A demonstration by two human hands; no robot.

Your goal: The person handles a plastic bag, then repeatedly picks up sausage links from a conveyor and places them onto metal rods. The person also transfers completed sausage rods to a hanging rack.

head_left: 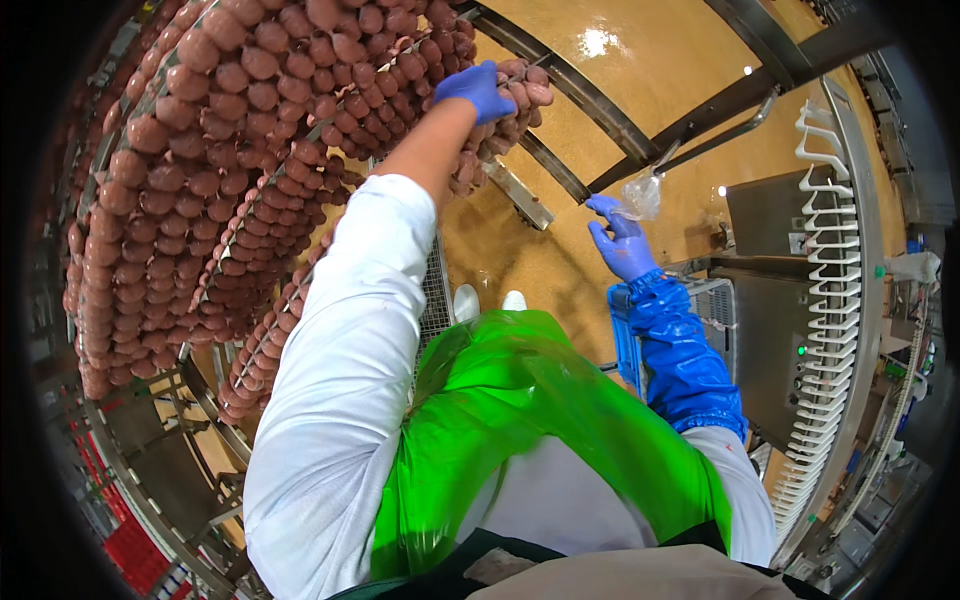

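Note:
Strings of pinkish-brown sausage links (200,190) hang in rows over sticks on a rack, filling the upper left. My left hand (478,92), in a blue glove, reaches to the rack's near end and closes around a bunch of sausage links (520,95); some of its fingers are hidden among them. My right hand (622,242), also blue-gloved, is held out to the right with its fingers apart. A crumpled piece of clear plastic (642,197) is at its fingertips, by a metal bar; I cannot tell whether they touch.
Dark metal frame rails (600,110) cross the top right. On the right stands a steel machine (765,330) beside a curved row of white hooks (830,290). A blue crate (627,335) is below my right forearm. Wet yellow-brown floor (520,270) lies around my feet.

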